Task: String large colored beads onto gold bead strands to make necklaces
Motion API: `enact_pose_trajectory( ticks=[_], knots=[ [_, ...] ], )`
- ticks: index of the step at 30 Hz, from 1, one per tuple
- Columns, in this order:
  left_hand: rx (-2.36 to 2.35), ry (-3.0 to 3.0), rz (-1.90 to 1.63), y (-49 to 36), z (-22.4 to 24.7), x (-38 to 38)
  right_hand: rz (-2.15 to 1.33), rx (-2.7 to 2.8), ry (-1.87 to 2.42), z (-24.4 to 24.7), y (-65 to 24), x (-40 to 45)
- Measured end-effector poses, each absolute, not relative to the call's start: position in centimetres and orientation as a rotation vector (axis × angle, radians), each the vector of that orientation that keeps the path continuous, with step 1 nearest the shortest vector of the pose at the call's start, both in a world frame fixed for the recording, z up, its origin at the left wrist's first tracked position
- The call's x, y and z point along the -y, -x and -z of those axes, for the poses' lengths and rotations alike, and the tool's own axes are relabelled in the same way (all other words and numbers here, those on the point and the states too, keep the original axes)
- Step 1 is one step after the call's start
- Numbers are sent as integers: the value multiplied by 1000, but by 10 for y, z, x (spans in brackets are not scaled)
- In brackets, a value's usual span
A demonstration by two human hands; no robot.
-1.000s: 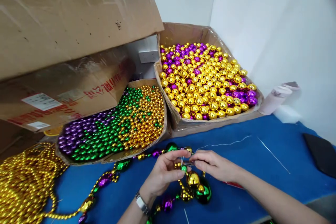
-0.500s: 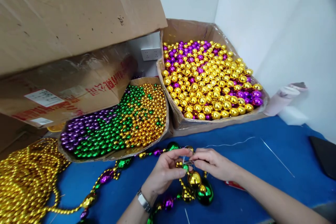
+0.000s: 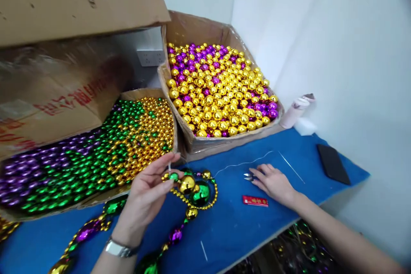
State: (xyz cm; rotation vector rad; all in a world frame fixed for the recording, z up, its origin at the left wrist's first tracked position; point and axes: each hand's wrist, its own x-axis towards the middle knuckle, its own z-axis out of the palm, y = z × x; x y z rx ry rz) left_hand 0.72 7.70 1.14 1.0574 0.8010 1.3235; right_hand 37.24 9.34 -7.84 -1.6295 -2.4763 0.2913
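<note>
My left hand (image 3: 146, 195) pinches a bead garland (image 3: 187, 185) near a small green bead (image 3: 174, 177). A pale thread end stands up between its fingertips. From that grip hang gold balls, a large green ball (image 3: 201, 193) and a loop of small gold beads. My right hand (image 3: 272, 182) rests low over the blue table, its fingers closed around small snips (image 3: 248, 177). Only the silver tips and a bit of dark handle show; the palm hides the rest. Just below this hand lies a red packet (image 3: 255, 201).
Cardboard boxes of loose beads stand behind: one with purple, green and gold beads (image 3: 96, 162), another with larger gold and purple balls (image 3: 221, 94). A dark phone-like slab (image 3: 333, 164) lies at right. A thin needle-like rod (image 3: 291, 167) and thread lie on the blue tabletop (image 3: 231, 231).
My right hand has left the garland and moved right and down to the tabletop with the snips. My left hand keeps its hold on the beads. The view has swung right.
</note>
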Motion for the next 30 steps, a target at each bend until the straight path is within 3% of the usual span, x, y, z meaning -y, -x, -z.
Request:
enact_pose_trajectory(
  ticks=[10,19,30],
  knots=[
    [-763,-1121,-975,-34,-2,-60,-501,2643,1424,77,-360,-56],
    [-694,-1081,-894,-47,14,-54,-885,2473,1043,-12,-291,-73],
    [-611,-1029,-963,-46,20,-52,-380,2631,926,2,-243,-94]
  ],
)
